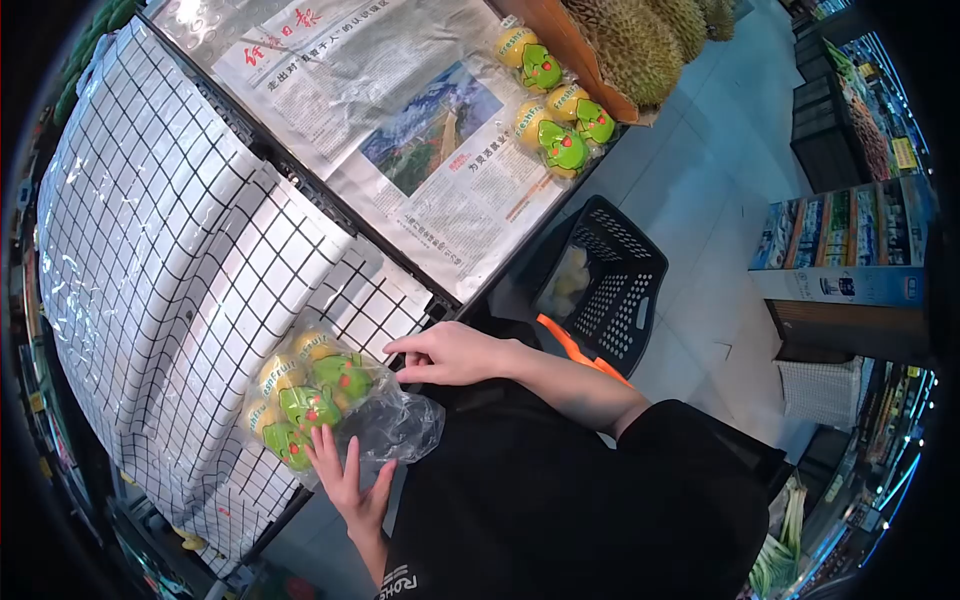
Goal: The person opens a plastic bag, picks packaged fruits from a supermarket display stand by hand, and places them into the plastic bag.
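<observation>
A clear plastic bag of round yellow fruit (283,377), printed with "Fresh Fruit" lettering and green cartoon figures, lies on the white, black-gridded stepped display. Its loose, crumpled clear end (400,425) points toward my body. My left hand (348,485) has its fingers spread, with the fingertips on the lower edge of the bag. Beside the bag's upper right corner is my right hand (450,353), index finger and thumb apart and nothing visible between them. Whether its fingertips touch the plastic I cannot tell.
Newspaper (400,130) covers the adjoining stand, where several similar fruit bags (560,125) sit along the right edge. Durians (640,45) fill a box beyond. A black basket (615,290) with an orange handle (570,345) stands on the floor, pale bagged items inside. Gridded steps (150,170) rise left.
</observation>
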A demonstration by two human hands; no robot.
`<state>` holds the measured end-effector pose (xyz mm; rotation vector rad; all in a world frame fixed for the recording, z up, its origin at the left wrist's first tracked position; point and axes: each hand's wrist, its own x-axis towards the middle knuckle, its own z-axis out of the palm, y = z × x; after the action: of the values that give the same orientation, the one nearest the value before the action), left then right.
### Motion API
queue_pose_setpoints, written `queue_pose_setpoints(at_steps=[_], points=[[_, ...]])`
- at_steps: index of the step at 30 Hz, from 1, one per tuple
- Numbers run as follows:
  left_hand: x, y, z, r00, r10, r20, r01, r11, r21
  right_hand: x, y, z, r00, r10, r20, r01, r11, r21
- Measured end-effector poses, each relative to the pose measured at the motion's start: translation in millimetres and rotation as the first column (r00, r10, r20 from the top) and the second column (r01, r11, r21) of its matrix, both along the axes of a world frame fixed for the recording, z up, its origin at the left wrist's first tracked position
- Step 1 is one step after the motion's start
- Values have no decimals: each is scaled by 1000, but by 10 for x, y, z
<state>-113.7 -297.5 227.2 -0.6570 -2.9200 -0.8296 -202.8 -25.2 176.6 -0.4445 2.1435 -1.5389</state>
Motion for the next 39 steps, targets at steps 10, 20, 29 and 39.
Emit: queue_pose_setpoints(at_steps=[10,20,29,39], points=[[-797,1040,-14,997,73,39,-80,973,219,-1265,1664,-207,420,-793,-441,859,504,-89],[-1748,1928,-253,970,-60,234,-35,924,381,-2138,2525,-387,327,-470,-820,945,160,286],[-2538,2661,-592,725,-276,631,-412,560,719,-2348,2507,-189,468,-433,-771,876,344,339],[-3179,3166,-874,599,-401,693,-691,179,701,-2425,2036,-14,758,-377,-532,549,809,210]])
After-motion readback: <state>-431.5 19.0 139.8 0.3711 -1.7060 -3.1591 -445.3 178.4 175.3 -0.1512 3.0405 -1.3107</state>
